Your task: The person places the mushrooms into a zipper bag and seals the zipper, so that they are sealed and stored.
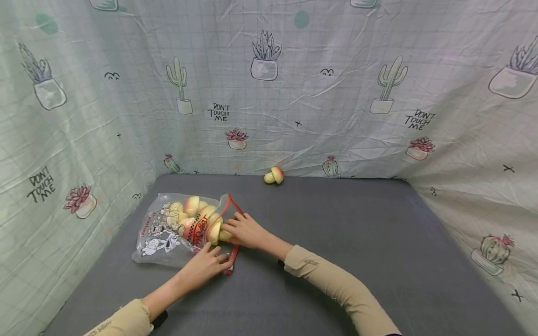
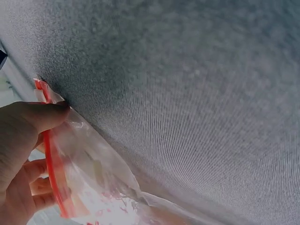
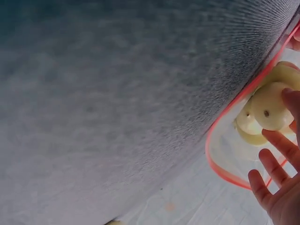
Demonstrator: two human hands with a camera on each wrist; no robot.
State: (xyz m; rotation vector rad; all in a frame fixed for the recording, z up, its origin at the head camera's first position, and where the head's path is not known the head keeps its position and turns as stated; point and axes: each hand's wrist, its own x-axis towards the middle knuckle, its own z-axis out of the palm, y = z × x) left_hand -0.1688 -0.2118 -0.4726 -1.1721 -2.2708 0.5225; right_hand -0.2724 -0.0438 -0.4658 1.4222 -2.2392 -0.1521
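A clear zip bag [image 1: 157, 247] with a red seal lies on the left of the table, with several yellow and red toy mushrooms [image 1: 191, 205] inside. My left hand [image 1: 203, 267] pinches the bag's near rim; in the left wrist view the thumb lies over the red seal [image 2: 52, 171]. At the bag's open mouth, my right hand [image 1: 248, 232] holds a toy mushroom [image 3: 272, 105] by its pale stem between thumb and forefinger. The other right fingers are spread. A second mushroom shows behind it in the right wrist view.
A single toy mushroom [image 1: 274, 175] lies at the far edge of the dark grey table [image 1: 336, 224]. A cactus-printed curtain [image 1: 294, 93] hangs along the back and both sides.
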